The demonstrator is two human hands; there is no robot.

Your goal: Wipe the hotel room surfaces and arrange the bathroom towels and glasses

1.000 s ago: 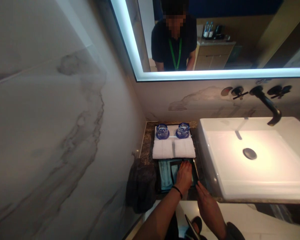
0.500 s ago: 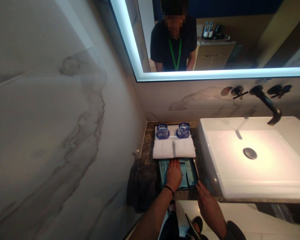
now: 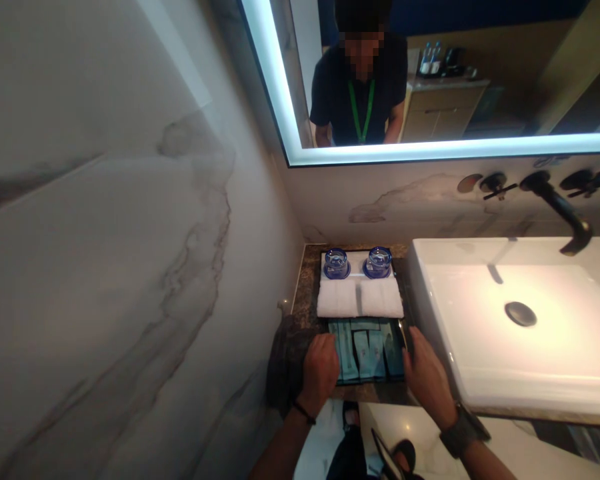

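A dark tray lies on the counter, its front part filled with several teal sachets. My left hand is closed at the tray's left edge, fingers curled and partly hidden. At the right edge my right hand has its fingers and thumb against the rim. Behind the sachets lie two folded white towels. Two blue-tinted glasses stand upside down at the back on a white surface.
A white basin stands right of the tray, below a black faucet. A dark grey cloth hangs at the counter's left. Above is a lit mirror reflecting a person. A marble wall bounds the left.
My left hand has left the sachets and moved to the tray's left edge, uncovering them. My right hand has shifted up along the right edge. The view has swung slightly left.
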